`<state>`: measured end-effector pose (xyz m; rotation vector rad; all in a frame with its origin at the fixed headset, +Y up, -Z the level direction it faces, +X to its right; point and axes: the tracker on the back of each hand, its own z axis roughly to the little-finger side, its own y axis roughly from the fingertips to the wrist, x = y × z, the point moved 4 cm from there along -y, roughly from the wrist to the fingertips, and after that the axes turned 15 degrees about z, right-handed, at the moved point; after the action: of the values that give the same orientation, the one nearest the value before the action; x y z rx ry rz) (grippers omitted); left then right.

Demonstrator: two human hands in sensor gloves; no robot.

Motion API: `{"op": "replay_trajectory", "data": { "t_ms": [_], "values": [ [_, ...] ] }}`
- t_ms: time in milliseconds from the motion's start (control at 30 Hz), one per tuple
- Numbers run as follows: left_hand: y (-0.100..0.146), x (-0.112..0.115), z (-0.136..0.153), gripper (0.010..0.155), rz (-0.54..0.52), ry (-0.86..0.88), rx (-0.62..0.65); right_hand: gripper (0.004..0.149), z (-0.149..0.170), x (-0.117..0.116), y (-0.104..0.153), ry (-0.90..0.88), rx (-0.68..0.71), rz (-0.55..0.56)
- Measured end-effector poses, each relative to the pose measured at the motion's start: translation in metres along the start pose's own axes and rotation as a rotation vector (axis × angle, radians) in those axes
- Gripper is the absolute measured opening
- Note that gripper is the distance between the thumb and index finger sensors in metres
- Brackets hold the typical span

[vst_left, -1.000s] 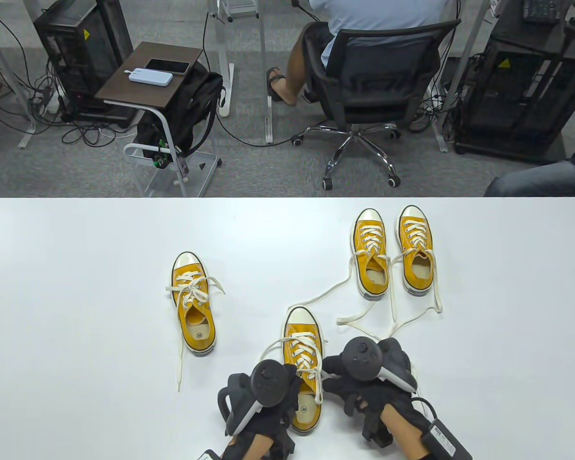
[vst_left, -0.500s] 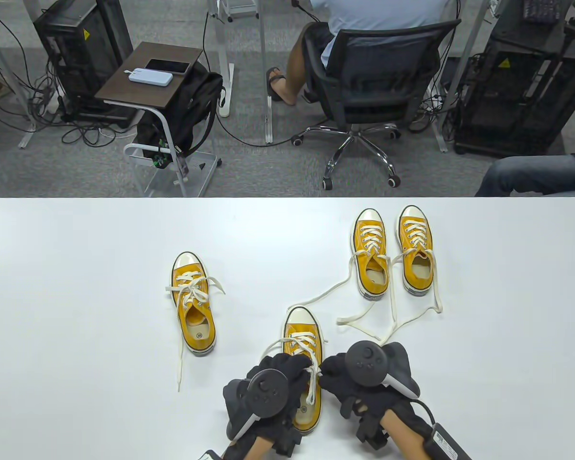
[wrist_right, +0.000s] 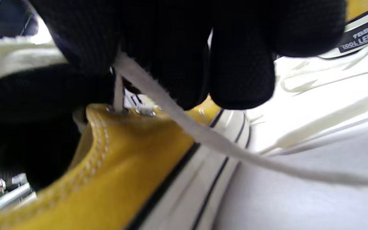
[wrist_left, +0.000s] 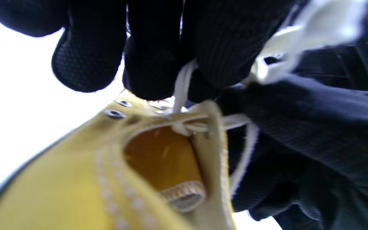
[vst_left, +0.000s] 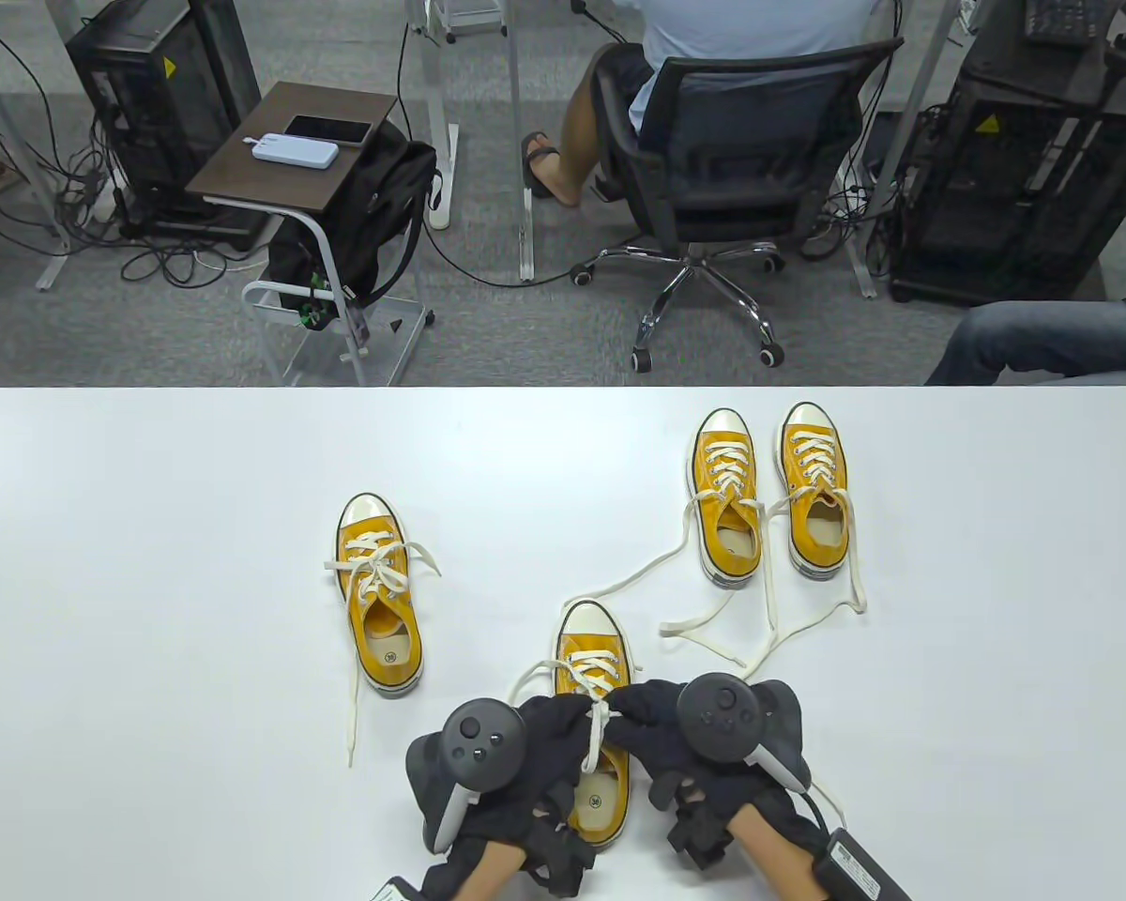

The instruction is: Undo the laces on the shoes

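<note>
White tabletop (vst_left: 150,563) carries everything. Nearest me, at six o'clock, my left hand (vst_left: 535,741) and right hand (vst_left: 676,741) meet over the closest yellow sneaker (vst_left: 593,648), each pinching its white lace (vst_left: 593,741) above the tongue. At ten o'clock sits a second sneaker (vst_left: 378,601), bow loose. At one o'clock a pair (vst_left: 769,488) rests, laces trailing toward my right hand. Beyond, an office chair (vst_left: 722,188) holds a seated person.

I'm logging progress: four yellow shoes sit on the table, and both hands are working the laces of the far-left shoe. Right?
Not quite. Four yellow shoes, yes, but the left hand and right hand work the laces of the nearest shoe, at the table's front edge. The far-left shoe lies untouched. The table view shows this.
</note>
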<state>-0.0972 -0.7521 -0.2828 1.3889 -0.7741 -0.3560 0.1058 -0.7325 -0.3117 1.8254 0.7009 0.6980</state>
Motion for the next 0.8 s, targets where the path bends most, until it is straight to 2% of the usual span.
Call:
{"op": "replay_trajectory", "data": {
  "t_ms": [167, 267, 367, 433, 500, 700, 800],
  "values": [
    [0.000, -0.001, 0.010, 0.037, -0.017, 0.033, -0.072, 0.038, 0.005, -0.001, 0.003, -0.033, -0.048, 0.008],
    [0.001, -0.003, 0.011, 0.038, -0.034, 0.064, -0.067, 0.040, 0.007, -0.004, 0.003, -0.088, -0.082, -0.004],
    [0.003, -0.004, 0.008, 0.039, -0.073, 0.091, -0.014, 0.040, 0.006, -0.006, 0.004, -0.100, -0.080, -0.003],
    [0.001, -0.002, 0.008, 0.042, -0.038, 0.088, 0.023, 0.040, 0.004, -0.004, 0.004, -0.062, -0.059, 0.023],
    [0.000, -0.002, 0.009, 0.037, -0.054, 0.096, 0.041, 0.039, 0.003, -0.003, 0.004, -0.034, -0.042, 0.039],
    [0.003, -0.007, 0.022, 0.037, -0.107, 0.165, -0.028, 0.038, 0.002, 0.002, 0.004, -0.035, -0.024, 0.111],
    [0.004, -0.010, 0.028, 0.039, -0.118, 0.239, -0.048, 0.040, 0.001, 0.003, 0.004, -0.041, -0.026, 0.101]
  ]
}}
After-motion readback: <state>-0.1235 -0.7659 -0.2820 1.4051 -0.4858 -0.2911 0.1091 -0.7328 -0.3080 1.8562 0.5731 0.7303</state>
